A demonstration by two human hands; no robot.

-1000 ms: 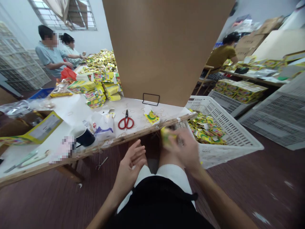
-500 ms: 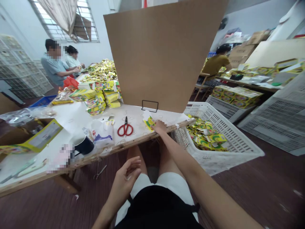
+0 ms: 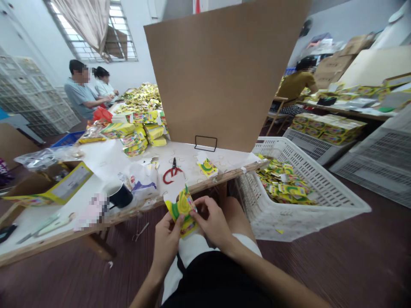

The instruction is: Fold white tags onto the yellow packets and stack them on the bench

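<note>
Between my hands, over my lap just short of the table edge, is a yellow and green printed carton (image 3: pixel 183 205) with its flaps standing up. My left hand (image 3: pixel 167 239) grips its lower left side, thumb across the front. The fingers of my right hand (image 3: pixel 210 220) pinch its right edge. Another yellow and green carton (image 3: pixel 207 166) lies on the table beyond my right hand. Red-handled scissors (image 3: pixel 173 172) rest on the tabletop, partly behind the held carton's upper flap.
A white plastic crate (image 3: pixel 308 218) with many yellow packs stands at the right. A tall cardboard sheet (image 3: pixel 221 81) rises behind a black wire stand (image 3: pixel 205 143). Left on the table are a dark mug (image 3: pixel 120 196), a plastic bag (image 3: pixel 144 179) and stacked cartons (image 3: pixel 135 139). Other people work farther off.
My right hand has come back from the tabletop toward my lap. Both hands now hold a carton there, where my left hand was empty. One carton still lies on the table.
</note>
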